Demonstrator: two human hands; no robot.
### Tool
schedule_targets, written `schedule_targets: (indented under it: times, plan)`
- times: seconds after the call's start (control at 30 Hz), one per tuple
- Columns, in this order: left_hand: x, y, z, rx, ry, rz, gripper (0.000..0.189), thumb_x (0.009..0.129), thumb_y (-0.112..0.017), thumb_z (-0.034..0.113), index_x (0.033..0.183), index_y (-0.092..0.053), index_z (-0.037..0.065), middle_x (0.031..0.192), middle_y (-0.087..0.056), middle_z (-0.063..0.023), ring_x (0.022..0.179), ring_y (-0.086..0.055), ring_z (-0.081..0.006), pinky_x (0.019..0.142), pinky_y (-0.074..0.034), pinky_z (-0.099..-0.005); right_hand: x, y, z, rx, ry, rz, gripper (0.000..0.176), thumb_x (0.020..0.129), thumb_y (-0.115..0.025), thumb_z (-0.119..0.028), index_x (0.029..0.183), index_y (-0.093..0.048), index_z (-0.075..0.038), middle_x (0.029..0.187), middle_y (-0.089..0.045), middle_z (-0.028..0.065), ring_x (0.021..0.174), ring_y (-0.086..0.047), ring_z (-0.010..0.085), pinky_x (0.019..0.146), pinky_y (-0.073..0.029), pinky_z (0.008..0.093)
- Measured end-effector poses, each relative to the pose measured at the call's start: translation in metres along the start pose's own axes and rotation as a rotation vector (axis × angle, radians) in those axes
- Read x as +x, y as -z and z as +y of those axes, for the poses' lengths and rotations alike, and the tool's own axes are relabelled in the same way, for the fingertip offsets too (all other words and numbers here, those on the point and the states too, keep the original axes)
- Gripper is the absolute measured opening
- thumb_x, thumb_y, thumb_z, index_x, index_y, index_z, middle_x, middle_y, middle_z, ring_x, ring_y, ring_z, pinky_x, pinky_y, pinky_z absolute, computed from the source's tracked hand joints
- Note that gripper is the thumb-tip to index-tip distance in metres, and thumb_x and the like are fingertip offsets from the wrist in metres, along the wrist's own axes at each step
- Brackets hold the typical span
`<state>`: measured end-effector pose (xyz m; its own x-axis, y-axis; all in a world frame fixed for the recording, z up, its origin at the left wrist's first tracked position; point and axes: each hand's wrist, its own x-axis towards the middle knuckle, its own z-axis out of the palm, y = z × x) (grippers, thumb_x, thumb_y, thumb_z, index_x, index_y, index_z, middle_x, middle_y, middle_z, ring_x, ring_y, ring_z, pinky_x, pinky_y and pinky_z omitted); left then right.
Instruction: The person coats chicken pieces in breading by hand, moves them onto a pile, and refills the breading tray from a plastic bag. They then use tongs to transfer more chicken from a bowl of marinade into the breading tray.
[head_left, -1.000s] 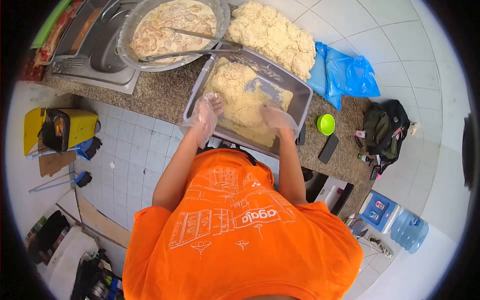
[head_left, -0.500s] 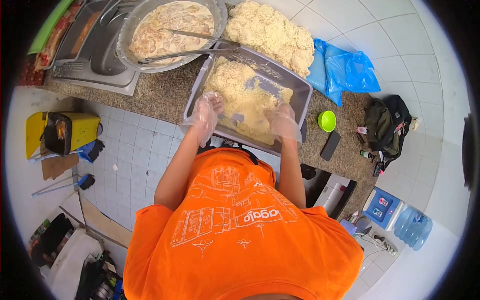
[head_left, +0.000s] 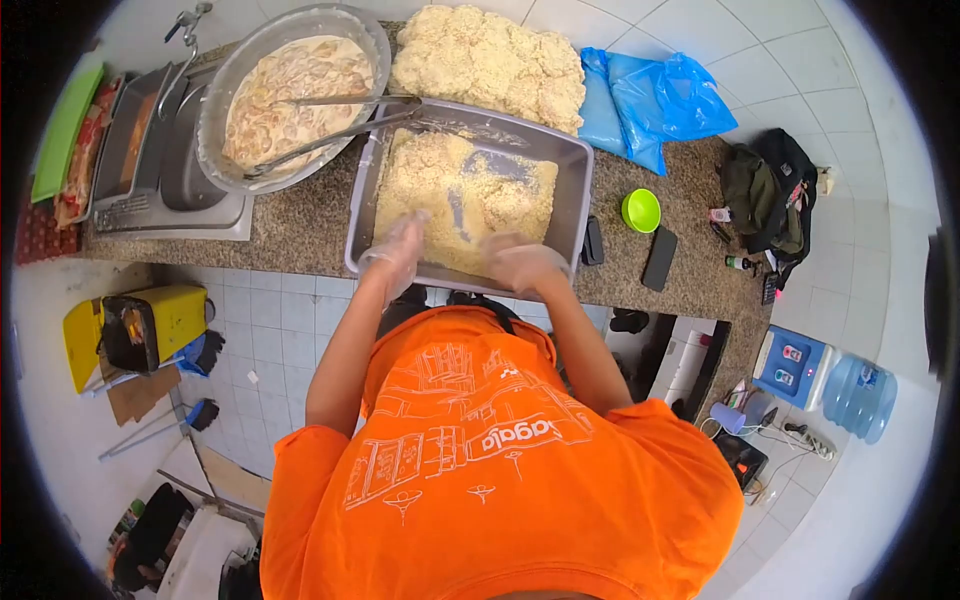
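Observation:
A grey plastic tray [head_left: 574,215] holds pale breading crumbs [head_left: 425,165], spread unevenly with streaks of its floor showing through. Toward the tray's right side lies a crumb-coated lump [head_left: 508,203]. My left hand [head_left: 400,250], in a clear plastic glove, is over the near left part of the tray, fingers stretched out at the crumbs. My right hand [head_left: 528,262], gloved the same way, is low over the near right part, its fingers smeared by motion. Metal tongs [head_left: 330,140] rest across the tray's far left corner and a bowl of battered pieces [head_left: 300,100].
Behind the tray is a big heap of breaded pieces [head_left: 490,65], with blue plastic bags [head_left: 665,100] beside it. To the right are a green bowl [head_left: 641,210], a black phone [head_left: 659,258] and a backpack [head_left: 775,200]. A sink [head_left: 190,165] is at the left.
My right hand has moved left and nearer across the tray, and more of the coated lump shows. The crumbs' bare streaks have shifted. The whole view has turned slightly.

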<state>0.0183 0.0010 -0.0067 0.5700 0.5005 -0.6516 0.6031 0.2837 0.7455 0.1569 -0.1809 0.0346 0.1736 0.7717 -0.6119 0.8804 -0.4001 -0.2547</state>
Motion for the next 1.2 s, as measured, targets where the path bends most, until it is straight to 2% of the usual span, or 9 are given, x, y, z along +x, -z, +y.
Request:
schedule_targets:
  times: [0.13,0.33,0.5,0.57,0.63,0.7,0.8,1.07,1.2]
  plan:
    - [-0.011,-0.012,0.039,0.754,-0.134,-0.425,0.069,0.094,-0.022,0.053,0.14,-0.04,0.005,0.151,-0.028,-0.0164,0.14,-0.027,-0.0271,0.112,-0.025,-0.039,0.002,-0.034,0.041,0.289,-0.358,0.033,0.032,0.082,-0.044,-0.009,0.111,-0.055,0.0,0.113,-0.062,0.0184,0.103,-0.061,0.03,0.087,-0.048,0.0395]
    - [0.052,-0.107,-0.025,0.526,0.058,-0.457,0.071,0.094,-0.023,0.055,0.137,-0.042,0.001,0.136,-0.047,-0.0235,0.124,-0.045,-0.0338,0.109,-0.027,-0.0388,0.011,-0.036,0.019,0.476,-0.429,0.13,0.028,0.087,-0.043,-0.02,0.097,-0.065,-0.005,0.113,-0.064,0.0135,0.109,-0.058,0.031,0.089,-0.046,0.0395]
    - [0.034,-0.11,0.023,-0.663,0.157,-0.686,0.06,0.095,-0.028,0.048,0.133,-0.039,0.002,0.141,-0.039,-0.0221,0.13,-0.036,-0.0314,0.104,-0.032,-0.0449,-0.013,0.007,0.029,0.591,-0.449,0.389,0.031,0.09,-0.041,-0.021,0.101,-0.063,-0.002,0.115,-0.062,0.0166,0.106,-0.059,0.0307,0.087,-0.046,0.0389]
    - [-0.015,-0.084,0.083,-0.562,0.152,-0.54,0.058,0.096,-0.028,0.045,0.133,-0.037,0.002,0.143,-0.034,-0.0228,0.132,-0.031,-0.0328,0.105,-0.031,-0.0477,-0.005,0.0,0.046,0.55,-0.304,0.496,0.032,0.09,-0.042,-0.021,0.101,-0.063,0.0,0.111,-0.062,0.0189,0.102,-0.06,0.0303,0.085,-0.047,0.0385]
    - [-0.019,-0.069,0.095,-0.461,0.118,-0.396,0.056,0.096,-0.027,0.043,0.133,-0.035,0.002,0.145,-0.029,-0.0234,0.135,-0.026,-0.0341,0.105,-0.03,-0.0505,0.008,0.004,0.058,-0.343,-0.191,0.399,0.026,0.085,-0.048,-0.019,0.096,-0.064,-0.001,0.099,-0.063,0.0189,0.092,-0.061,0.0279,0.079,-0.048,0.0355]
    - [0.009,-0.053,0.058,-0.562,0.2,-0.258,0.054,0.097,-0.027,0.038,0.136,-0.03,0.001,0.147,-0.024,-0.0243,0.137,-0.023,-0.039,0.108,-0.025,-0.0532,0.021,0.008,0.049,-0.296,-0.128,0.793,0.021,0.079,-0.052,-0.016,0.091,-0.063,-0.003,0.088,-0.062,0.0153,0.086,-0.06,0.0247,0.075,-0.047,0.0331]
    - [0.004,-0.036,0.023,-0.619,0.164,-0.168,0.054,0.096,-0.029,0.038,0.133,-0.031,0.0,0.145,-0.025,-0.025,0.135,-0.024,-0.0418,0.109,-0.025,-0.0518,0.081,-0.004,0.062,0.324,-0.162,0.022,0.018,0.077,-0.053,-0.013,0.086,-0.065,-0.004,0.089,-0.064,0.0173,0.081,-0.062,0.0258,0.072,-0.049,0.0371]
    - [-0.013,-0.016,0.028,-0.778,0.158,-0.069,0.061,0.094,-0.034,0.04,0.135,-0.029,-0.004,0.143,-0.025,-0.0293,0.133,-0.026,-0.0465,0.11,-0.024,-0.0524,0.055,0.046,0.082,0.412,-0.452,0.4,0.028,0.085,-0.047,-0.013,0.105,-0.063,-0.004,0.104,-0.065,0.0189,0.094,-0.062,0.0314,0.082,-0.049,0.0392]
    - [-0.01,-0.014,0.022,-0.831,0.183,0.004,0.06,0.093,-0.036,0.038,0.133,-0.031,-0.007,0.141,-0.027,-0.0316,0.132,-0.027,-0.0474,0.109,-0.025,-0.0526,0.079,0.01,0.101,0.546,-0.263,0.279,0.03,0.085,-0.05,-0.012,0.112,-0.06,-0.004,0.103,-0.066,0.019,0.091,-0.063,0.0317,0.081,-0.049,0.0382]
